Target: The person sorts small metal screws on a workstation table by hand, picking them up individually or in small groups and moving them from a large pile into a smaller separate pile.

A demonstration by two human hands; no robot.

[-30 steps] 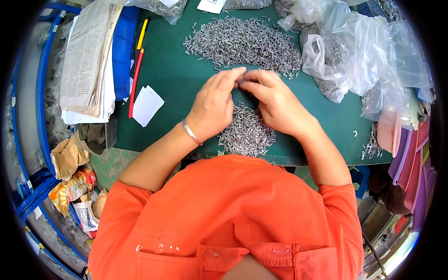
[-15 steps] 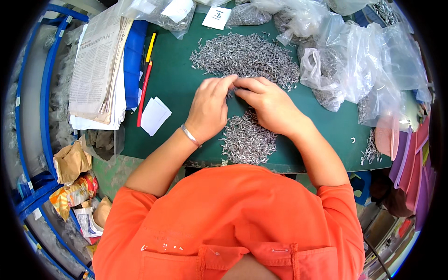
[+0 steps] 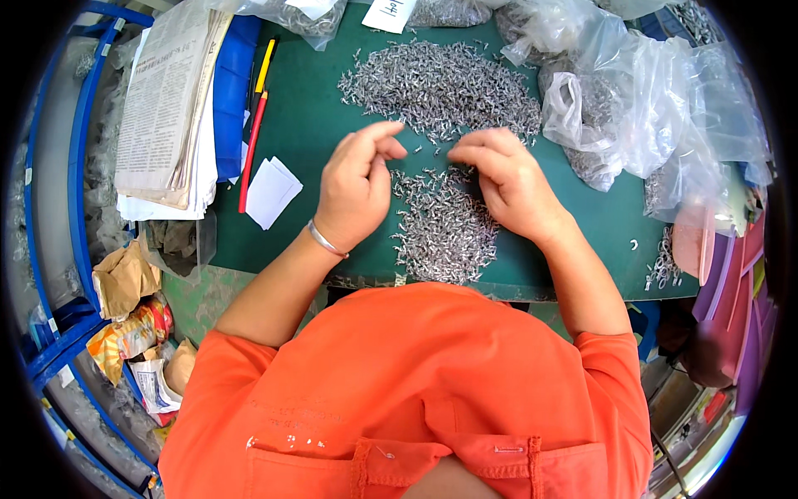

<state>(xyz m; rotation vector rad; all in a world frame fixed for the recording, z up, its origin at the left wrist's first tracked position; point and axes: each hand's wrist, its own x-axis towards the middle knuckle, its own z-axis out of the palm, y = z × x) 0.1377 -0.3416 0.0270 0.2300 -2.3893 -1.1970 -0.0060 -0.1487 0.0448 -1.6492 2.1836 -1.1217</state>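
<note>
Two heaps of small silvery metal parts lie on the green tabletop: a wide far heap (image 3: 440,83) and a smaller near heap (image 3: 445,233) by the table edge. The parts are too small to name. My left hand (image 3: 359,179), with a silver bangle at its wrist, hovers left of the gap between the heaps, fingers loosely bent and apart. Opposite it, my right hand (image 3: 511,179) is at the near heap's upper right, its fingers bent toward the left. I see nothing held in either hand. A few loose parts (image 3: 436,151) lie between them.
Left of the heaps are white paper slips (image 3: 273,193), a red pen (image 3: 253,154), a yellow pen (image 3: 266,66) and stacked newspapers (image 3: 162,108) beside a blue tray (image 3: 237,100). Clear plastic bags (image 3: 640,100) crowd the far right. Metal rings (image 3: 662,264) lie near the right edge.
My hands have drawn apart from where they met between the heaps, the left moving left and the right slightly right. Loose parts in the gap now show. The view has shifted slightly.
</note>
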